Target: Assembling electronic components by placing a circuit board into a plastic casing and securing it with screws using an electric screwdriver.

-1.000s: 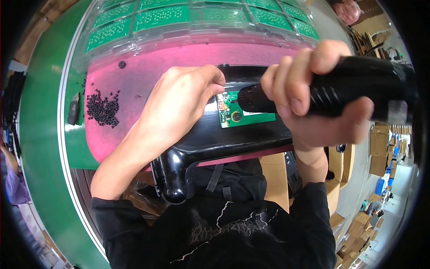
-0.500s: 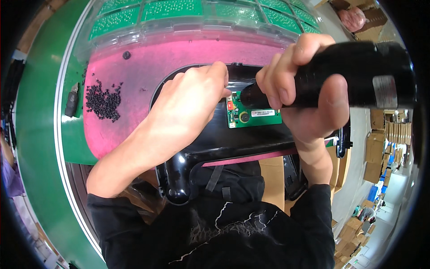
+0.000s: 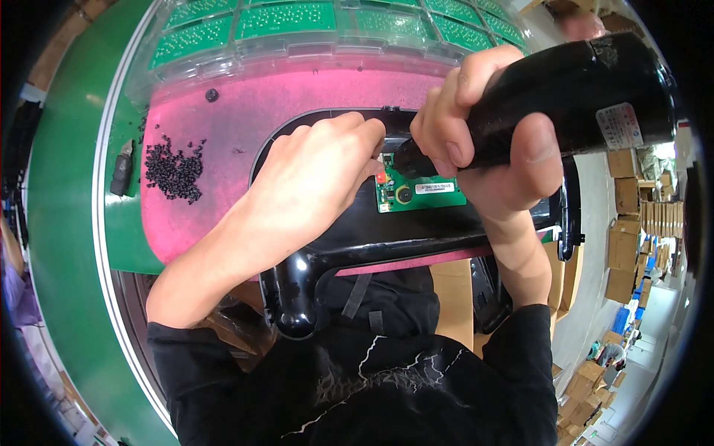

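A green circuit board (image 3: 439, 195) with a red part and a white label lies in a black plastic housing (image 3: 357, 234). My right hand (image 3: 483, 126) is wrapped round a thick black electric screwdriver (image 3: 550, 97). The tool's narrow front end slants down to the upper part of the board and hides its contact there. My left hand (image 3: 316, 167) is closed in a pinch beside the board's upper left corner, close to the screwdriver's tip. What its fingertips hold, if anything, cannot be made out.
Small black screws (image 3: 175, 171) lie heaped on the pink mat (image 3: 223, 134), with a dark cutter-like tool (image 3: 122, 169) to their left. Clear plastic trays (image 3: 282, 52) of green boards stand at the far side. Cardboard boxes (image 3: 625, 178) are stacked at the right.
The screwdriver has tilted, its back end rising, and my right hand has shifted slightly left and up. My left hand has moved a little at the board's corner. The board has barely shifted.
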`<state>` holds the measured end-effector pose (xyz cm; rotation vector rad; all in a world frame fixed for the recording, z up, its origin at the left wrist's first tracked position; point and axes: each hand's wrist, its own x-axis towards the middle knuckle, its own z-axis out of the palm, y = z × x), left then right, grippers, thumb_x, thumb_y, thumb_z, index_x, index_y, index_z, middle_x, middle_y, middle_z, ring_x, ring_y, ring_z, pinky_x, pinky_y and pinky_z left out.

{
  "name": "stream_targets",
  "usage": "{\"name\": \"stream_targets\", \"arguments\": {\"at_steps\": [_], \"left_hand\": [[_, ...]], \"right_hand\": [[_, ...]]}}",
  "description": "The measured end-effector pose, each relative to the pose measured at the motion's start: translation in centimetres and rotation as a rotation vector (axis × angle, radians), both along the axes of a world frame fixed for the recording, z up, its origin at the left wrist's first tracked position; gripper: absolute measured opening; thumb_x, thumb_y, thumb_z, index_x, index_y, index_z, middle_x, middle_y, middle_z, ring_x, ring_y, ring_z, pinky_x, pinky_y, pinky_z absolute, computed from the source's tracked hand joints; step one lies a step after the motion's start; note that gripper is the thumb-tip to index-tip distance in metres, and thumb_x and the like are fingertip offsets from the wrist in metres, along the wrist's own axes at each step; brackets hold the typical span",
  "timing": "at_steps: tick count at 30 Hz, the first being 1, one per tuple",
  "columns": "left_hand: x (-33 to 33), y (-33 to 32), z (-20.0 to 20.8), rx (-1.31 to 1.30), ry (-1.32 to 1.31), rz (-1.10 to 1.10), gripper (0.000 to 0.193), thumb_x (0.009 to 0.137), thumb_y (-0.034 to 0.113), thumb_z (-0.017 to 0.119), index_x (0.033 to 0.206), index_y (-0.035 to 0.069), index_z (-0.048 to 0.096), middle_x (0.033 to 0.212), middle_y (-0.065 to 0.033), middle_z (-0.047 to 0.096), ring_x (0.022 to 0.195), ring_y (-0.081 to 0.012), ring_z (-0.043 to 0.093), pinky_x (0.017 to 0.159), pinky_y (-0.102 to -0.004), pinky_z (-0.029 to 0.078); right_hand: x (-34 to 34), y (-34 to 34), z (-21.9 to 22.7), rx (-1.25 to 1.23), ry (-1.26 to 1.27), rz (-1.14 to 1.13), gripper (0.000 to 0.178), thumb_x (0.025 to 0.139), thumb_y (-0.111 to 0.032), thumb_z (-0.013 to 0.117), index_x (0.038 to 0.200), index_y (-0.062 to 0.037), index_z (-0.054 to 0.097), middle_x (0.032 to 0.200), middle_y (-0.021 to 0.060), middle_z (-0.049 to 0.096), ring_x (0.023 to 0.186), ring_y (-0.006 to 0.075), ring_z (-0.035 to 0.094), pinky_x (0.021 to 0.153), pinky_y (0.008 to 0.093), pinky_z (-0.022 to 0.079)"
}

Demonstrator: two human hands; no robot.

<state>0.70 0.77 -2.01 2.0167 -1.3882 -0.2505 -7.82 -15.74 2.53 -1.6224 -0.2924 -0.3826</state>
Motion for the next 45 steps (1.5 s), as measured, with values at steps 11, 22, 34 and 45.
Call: {"name": "stream_targets", "arguments": {"at_steps": [11, 22, 34, 45], "left_hand": [[0.1, -0.4, 0.2, -0.173, 0.08, -0.113, 0.013, 0.084, 0.007, 0.068, 0.09, -0.002, 0.062, 0.083, -0.0145, 0.063, 0.078, -0.0343, 0.065, 0.069, -0.0415, 0.051], [-0.1, -0.8, 0.8, -0.389, 0.205, -0.242, 0.015, 0.079, -0.001, 0.074, 0.092, -0.003, 0.066, 0.081, -0.0112, 0.067, 0.069, -0.0229, 0.066, 0.059, -0.0311, 0.05], [0.4, -0.9, 0.1, -0.409, 0.124, -0.217, 0.013, 0.076, -0.005, 0.072, 0.089, -0.004, 0.068, 0.083, -0.0123, 0.07, 0.079, -0.0264, 0.069, 0.072, -0.0336, 0.055], [0.3, -0.8, 0.5, -0.312, 0.259, -0.241, 0.01, 0.081, -0.002, 0.069, 0.091, -0.003, 0.067, 0.085, -0.0113, 0.069, 0.08, -0.0255, 0.068, 0.072, -0.0328, 0.054]], "right_hand": [[-2.0, -0.4, 1.1, 0.416, -0.205, -0.002, 0.054, 0.088, -0.063, 0.054, 0.101, -0.0106, 0.052, 0.064, -0.0039, 0.049, 0.05, 0.0087, 0.044, 0.054, 0.0265, 0.036], [-5.0, -0.8, 3.2, 0.39, -0.367, 0.053, 0.053, 0.084, -0.06, 0.062, 0.106, -0.0116, 0.054, 0.066, -0.0054, 0.051, 0.05, 0.0077, 0.047, 0.058, 0.0262, 0.04], [-5.3, 0.9, 1.1, 0.343, -0.115, -0.134, 0.064, 0.085, -0.07, 0.057, 0.111, -0.0114, 0.051, 0.067, -0.0024, 0.053, 0.049, 0.0096, 0.049, 0.056, 0.0286, 0.043], [-4.7, 0.5, 0.7, 0.295, -0.281, 0.017, 0.058, 0.086, -0.064, 0.059, 0.108, -0.0121, 0.051, 0.065, -0.0022, 0.052, 0.048, 0.009, 0.045, 0.053, 0.0272, 0.039]]}}
